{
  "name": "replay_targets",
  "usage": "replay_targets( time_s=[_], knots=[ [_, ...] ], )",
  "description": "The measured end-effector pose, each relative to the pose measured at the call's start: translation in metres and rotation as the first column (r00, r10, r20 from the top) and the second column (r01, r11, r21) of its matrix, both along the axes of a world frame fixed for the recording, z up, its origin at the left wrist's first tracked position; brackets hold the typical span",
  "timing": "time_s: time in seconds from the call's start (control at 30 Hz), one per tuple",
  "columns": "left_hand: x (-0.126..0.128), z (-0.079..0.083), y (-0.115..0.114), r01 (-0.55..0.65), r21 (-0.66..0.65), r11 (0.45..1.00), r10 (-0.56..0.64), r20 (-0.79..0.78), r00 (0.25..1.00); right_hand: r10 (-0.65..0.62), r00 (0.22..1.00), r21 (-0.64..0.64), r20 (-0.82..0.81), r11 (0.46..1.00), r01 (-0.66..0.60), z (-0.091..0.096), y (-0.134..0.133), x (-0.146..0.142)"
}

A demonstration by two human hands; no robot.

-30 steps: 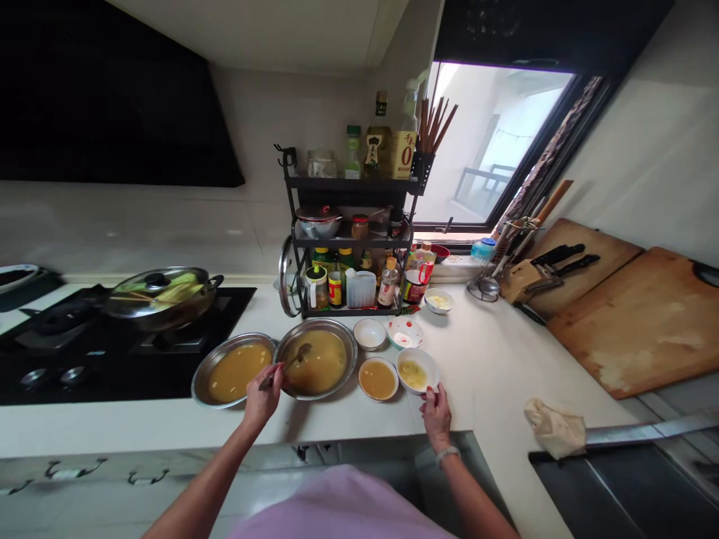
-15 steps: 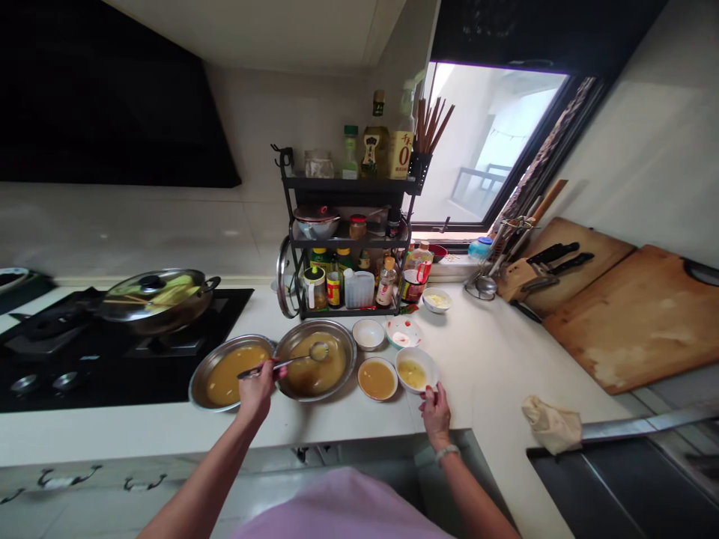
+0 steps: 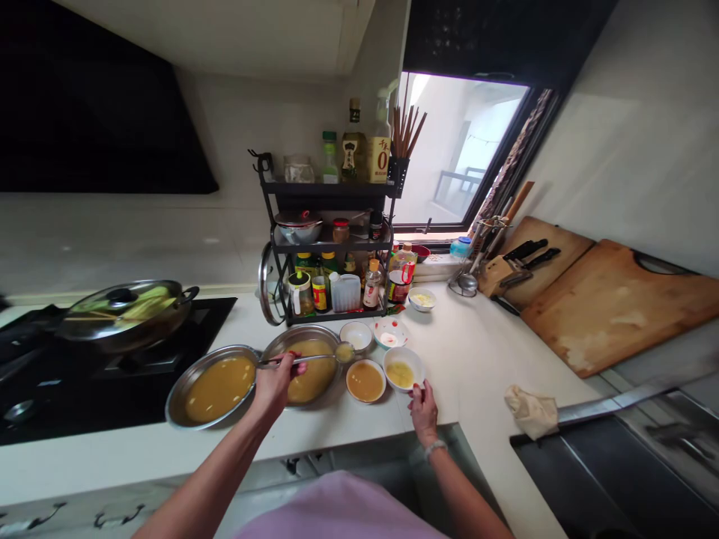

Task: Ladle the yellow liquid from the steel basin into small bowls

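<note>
My left hand (image 3: 274, 383) is closed on the handle of a metal ladle (image 3: 344, 352). Its filled scoop hangs over the right rim of a steel bowl (image 3: 281, 341) of yellow-brown liquid. A second steel bowl (image 3: 180, 389) with the same liquid sits to its left. My right hand (image 3: 423, 404) grips the near rim of a white bowl (image 3: 416, 361) holding a little yellow liquid. Between the two sits a small bowl (image 3: 365, 380) filled with brown liquid.
A black seasoning rack (image 3: 331, 247) with bottles stands behind the bowls. Two small dishes (image 3: 374, 335) sit in front of it. A lidded wok (image 3: 120, 314) rests on the black hob at left. Cutting boards (image 3: 612, 303), a knife block and a crumpled cloth (image 3: 531, 410) lie at right.
The ladle rose out of the right steel bowl with liquid and travelled right to its rim. My view shifted, so everything slid leftward. My right hand stayed on the white bowl.
</note>
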State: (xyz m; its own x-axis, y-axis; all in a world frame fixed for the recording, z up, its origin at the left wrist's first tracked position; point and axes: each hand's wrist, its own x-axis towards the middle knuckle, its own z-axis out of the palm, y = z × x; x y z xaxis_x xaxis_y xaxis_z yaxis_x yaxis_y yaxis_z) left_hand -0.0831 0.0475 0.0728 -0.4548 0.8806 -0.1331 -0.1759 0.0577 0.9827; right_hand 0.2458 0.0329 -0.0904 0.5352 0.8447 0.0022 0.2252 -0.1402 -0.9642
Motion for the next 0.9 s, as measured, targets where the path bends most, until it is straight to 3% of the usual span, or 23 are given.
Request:
replay_targets(
  time_s=[0.27, 0.4, 0.5, 0.57, 0.63, 0.73, 0.8, 0.83, 0.9],
  knots=[
    [0.067, 0.017, 0.018, 0.238, -0.004, 0.971, -0.237, 0.03, 0.971, 0.002, 1.0, 0.011, 0.013, 1.0, -0.002, 0.005, -0.002, -0.002],
    [0.101, 0.01, 0.024, 0.321, -0.013, 0.947, -0.321, -0.036, 0.946, -0.004, 1.0, 0.035, 0.007, 0.999, 0.003, 0.003, -0.002, -0.002],
    [0.119, -0.001, 0.023, 0.413, 0.011, 0.911, -0.404, -0.185, 0.896, -0.002, 1.0, 0.056, 0.01, 0.998, 0.002, 0.002, -0.001, -0.002],
    [0.125, -0.008, 0.02, 0.515, 0.082, 0.853, -0.461, -0.343, 0.818, -0.006, 1.0, 0.06, 0.019, 0.998, 0.005, 0.002, -0.001, -0.002],
    [0.126, -0.011, 0.015, 0.648, 0.16, 0.745, -0.479, -0.548, 0.686, -0.009, 1.0, 0.062, 0.03, 0.998, 0.007, 0.003, -0.002, -0.002],
    [0.121, -0.008, 0.005, 0.812, 0.192, 0.552, -0.409, -0.786, 0.464, -0.005, 0.999, 0.061, 0.035, 0.998, 0.003, 0.005, -0.003, -0.002],
    [0.114, -0.004, -0.001, 0.85, 0.186, 0.494, -0.379, -0.833, 0.403, 0.005, 0.999, 0.052, 0.034, 0.999, -0.006, 0.005, -0.003, -0.001],
    [0.109, -0.002, -0.003, 0.84, 0.196, 0.506, -0.377, -0.826, 0.42, 0.012, 0.999, 0.044, 0.034, 0.999, -0.013, 0.005, -0.003, -0.001],
    [0.096, 0.0, -0.006, 0.756, 0.24, 0.609, -0.378, -0.75, 0.543, 0.026, 0.999, 0.027, 0.035, 0.999, -0.027, 0.005, -0.002, 0.0]
  ],
)
